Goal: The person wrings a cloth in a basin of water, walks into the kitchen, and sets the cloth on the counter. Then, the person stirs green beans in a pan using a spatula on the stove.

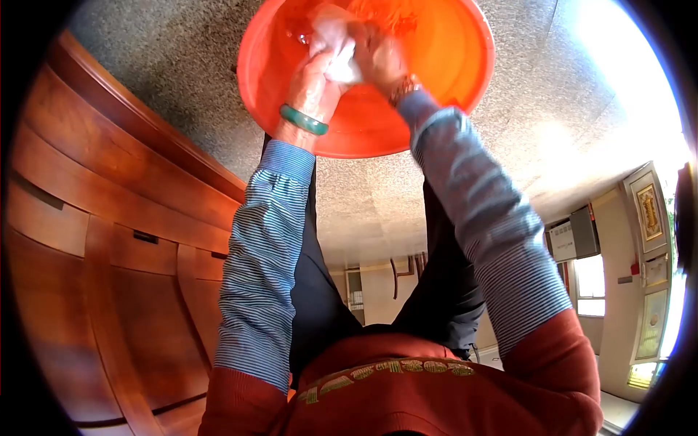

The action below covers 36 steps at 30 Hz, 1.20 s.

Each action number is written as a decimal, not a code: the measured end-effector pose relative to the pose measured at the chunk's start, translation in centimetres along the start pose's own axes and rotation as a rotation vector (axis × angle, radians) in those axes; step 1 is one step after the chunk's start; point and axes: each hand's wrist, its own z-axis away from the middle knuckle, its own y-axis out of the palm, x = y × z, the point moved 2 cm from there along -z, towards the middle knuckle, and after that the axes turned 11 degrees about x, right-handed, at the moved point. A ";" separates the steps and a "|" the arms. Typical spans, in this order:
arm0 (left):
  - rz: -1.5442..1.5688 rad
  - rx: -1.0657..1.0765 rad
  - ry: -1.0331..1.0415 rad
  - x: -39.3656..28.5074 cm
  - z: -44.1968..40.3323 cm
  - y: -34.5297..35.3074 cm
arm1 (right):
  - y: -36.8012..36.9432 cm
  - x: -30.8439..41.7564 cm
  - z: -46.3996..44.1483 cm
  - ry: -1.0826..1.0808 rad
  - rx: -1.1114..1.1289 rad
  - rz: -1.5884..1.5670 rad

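Head view: the left hand point(314, 81), a green bangle point(304, 120) at its wrist, grips a white cloth point(340, 64) over the orange basin point(458, 69). The right hand point(381, 58) curls against the cloth (too blurred to tell whether it grips).

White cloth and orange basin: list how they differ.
Colour: the white cloth is pale; the orange basin is vivid.
Size: the cloth is small, the basin far wider.
Shape: the cloth is bunched up at the left hand and right hand; the basin is round, open side up.
Shared: both are near the top of the view.
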 end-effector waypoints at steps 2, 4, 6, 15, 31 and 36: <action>-0.080 -0.108 -0.082 0.0 0.1 -0.2 | -1.9 -1.6 -1.7 0.256 0.123 -0.069; -0.133 -0.067 -0.087 0.0 0.0 -0.8 | 0.4 -8.7 -3.4 0.460 0.512 -0.177; 0.056 -0.209 -0.223 0.5 0.0 -1.4 | 2.1 -8.6 -1.9 0.397 0.271 -0.729; 0.164 0.195 -0.150 1.4 -0.7 -0.9 | -6.0 8.3 6.7 0.075 0.289 -0.531; 0.122 -0.315 -0.253 1.2 0.9 -2.0 | -1.0 -7.1 0.2 0.241 0.369 -0.076; 0.105 -0.196 -0.409 1.6 0.9 -3.4 | -5.1 4.2 6.4 0.115 0.345 -0.647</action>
